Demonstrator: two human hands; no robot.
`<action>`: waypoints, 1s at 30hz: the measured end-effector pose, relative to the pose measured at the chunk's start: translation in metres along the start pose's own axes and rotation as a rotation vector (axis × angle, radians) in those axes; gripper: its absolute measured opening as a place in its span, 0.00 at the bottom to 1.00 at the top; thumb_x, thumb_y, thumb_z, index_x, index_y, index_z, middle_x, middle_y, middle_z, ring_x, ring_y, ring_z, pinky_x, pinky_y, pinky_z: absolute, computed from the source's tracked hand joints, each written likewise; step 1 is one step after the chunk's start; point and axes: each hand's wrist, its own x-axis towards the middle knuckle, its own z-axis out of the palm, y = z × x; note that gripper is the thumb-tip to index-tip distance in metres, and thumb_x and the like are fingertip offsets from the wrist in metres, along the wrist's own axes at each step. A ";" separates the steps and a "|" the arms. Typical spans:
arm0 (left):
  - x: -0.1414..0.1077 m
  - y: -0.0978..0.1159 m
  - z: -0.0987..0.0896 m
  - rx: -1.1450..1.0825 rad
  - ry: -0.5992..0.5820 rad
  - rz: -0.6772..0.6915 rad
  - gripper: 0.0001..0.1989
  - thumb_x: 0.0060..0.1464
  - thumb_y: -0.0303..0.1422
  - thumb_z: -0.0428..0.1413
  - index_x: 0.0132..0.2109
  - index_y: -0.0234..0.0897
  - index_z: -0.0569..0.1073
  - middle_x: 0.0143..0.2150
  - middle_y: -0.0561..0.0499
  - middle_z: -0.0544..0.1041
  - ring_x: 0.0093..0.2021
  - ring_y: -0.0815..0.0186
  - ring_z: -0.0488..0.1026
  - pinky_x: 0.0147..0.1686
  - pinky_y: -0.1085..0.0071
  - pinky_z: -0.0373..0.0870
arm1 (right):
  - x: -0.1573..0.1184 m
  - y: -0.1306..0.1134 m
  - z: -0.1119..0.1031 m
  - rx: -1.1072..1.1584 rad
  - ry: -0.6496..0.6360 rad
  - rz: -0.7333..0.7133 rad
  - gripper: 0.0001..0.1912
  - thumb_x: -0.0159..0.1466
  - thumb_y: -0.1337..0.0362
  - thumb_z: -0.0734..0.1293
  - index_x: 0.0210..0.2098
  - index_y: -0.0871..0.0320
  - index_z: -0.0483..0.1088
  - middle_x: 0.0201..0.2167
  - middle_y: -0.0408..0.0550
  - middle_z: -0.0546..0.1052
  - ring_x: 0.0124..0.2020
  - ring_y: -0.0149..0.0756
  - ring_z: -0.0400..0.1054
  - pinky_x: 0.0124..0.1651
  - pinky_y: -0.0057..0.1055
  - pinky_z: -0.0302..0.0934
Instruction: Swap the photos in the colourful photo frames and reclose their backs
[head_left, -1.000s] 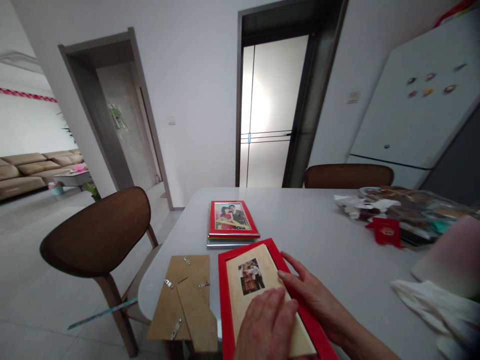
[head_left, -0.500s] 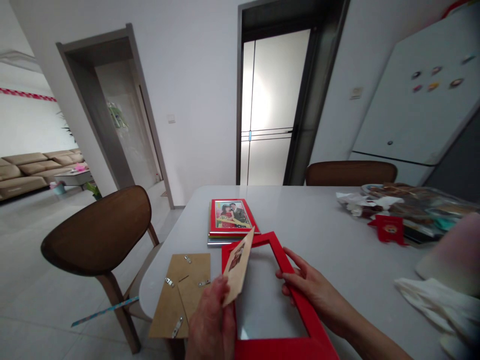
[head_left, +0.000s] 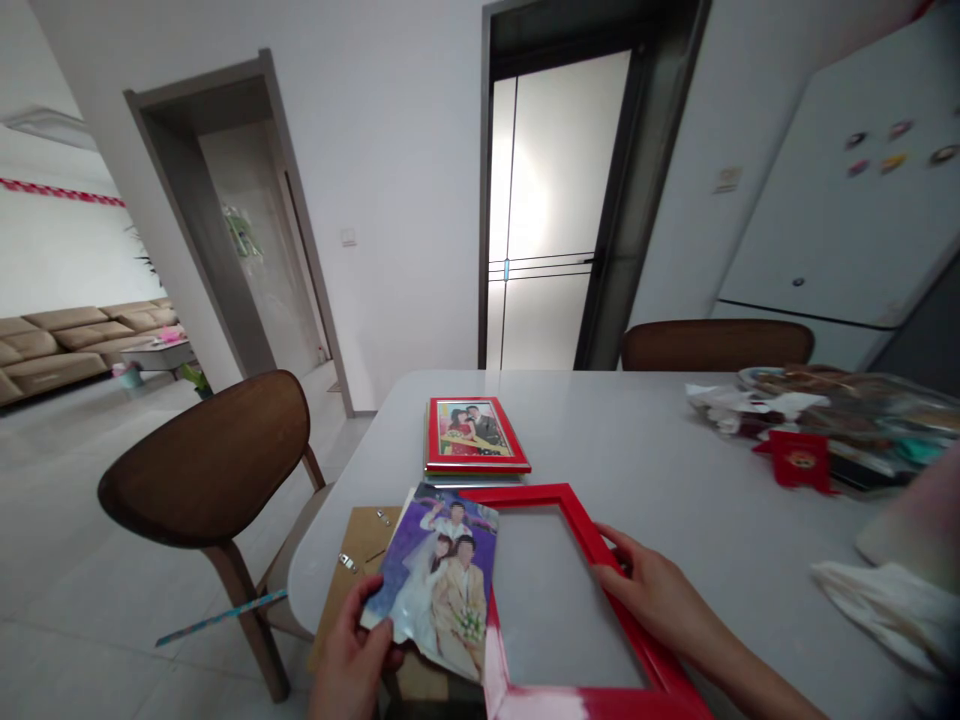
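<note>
The photo (head_left: 442,580) is at the left hand (head_left: 356,645), picture side up, reaching from the fingertips up and to the right; the hand pinches its lower left corner, thumb on top and fingers beneath. It shows three people against purple and blue, one in a white veiled dress, one in a pale suit with a bouquet, and one behind them. A pale edge peeks out along its upper left side. The photo's right side overlaps the left bar of the red frame (head_left: 583,535); whether the two touch, I cannot tell. The right hand (head_left: 649,585) grips the frame's right bar, thumb on the face and fingers around the outer edge, well apart from the photo, and the table (head_left: 637,450) shows through the opening. Partly covered by the photo, the backing (head_left: 360,530) lies at the table's left edge, metal clips up. Just beyond the photo's top sits a stack of frames (head_left: 480,465), a red one uppermost. Farther right are a red packet (head_left: 801,462), crumpled tissue (head_left: 739,408) and a white cloth (head_left: 877,605). A brown chair (head_left: 217,455) stands left of the table.
</note>
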 end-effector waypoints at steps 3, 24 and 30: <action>-0.004 -0.006 -0.006 0.266 -0.044 0.195 0.20 0.41 0.39 0.51 0.43 0.34 0.65 0.31 0.50 0.74 0.25 0.65 0.70 0.25 0.72 0.66 | 0.000 0.008 0.001 -0.145 0.014 -0.029 0.27 0.53 0.60 0.54 0.51 0.66 0.59 0.36 0.53 0.74 0.36 0.41 0.67 0.38 0.31 0.58; -0.009 -0.001 0.032 1.083 -0.491 0.707 0.41 0.28 0.19 0.46 0.57 0.32 0.55 0.60 0.41 0.51 0.59 0.53 0.47 0.54 0.54 0.50 | -0.012 -0.093 0.064 0.830 -0.132 -0.053 0.30 0.46 0.74 0.57 0.50 0.61 0.57 0.23 0.38 0.67 0.18 0.22 0.57 0.21 0.21 0.52; -0.002 0.007 0.024 0.638 -0.279 0.830 0.27 0.44 0.21 0.45 0.54 0.36 0.60 0.56 0.46 0.61 0.56 0.62 0.56 0.53 0.61 0.56 | -0.027 -0.134 0.044 1.089 -0.154 -0.096 0.27 0.49 0.69 0.61 0.50 0.57 0.55 0.29 0.40 0.68 0.23 0.24 0.62 0.27 0.24 0.58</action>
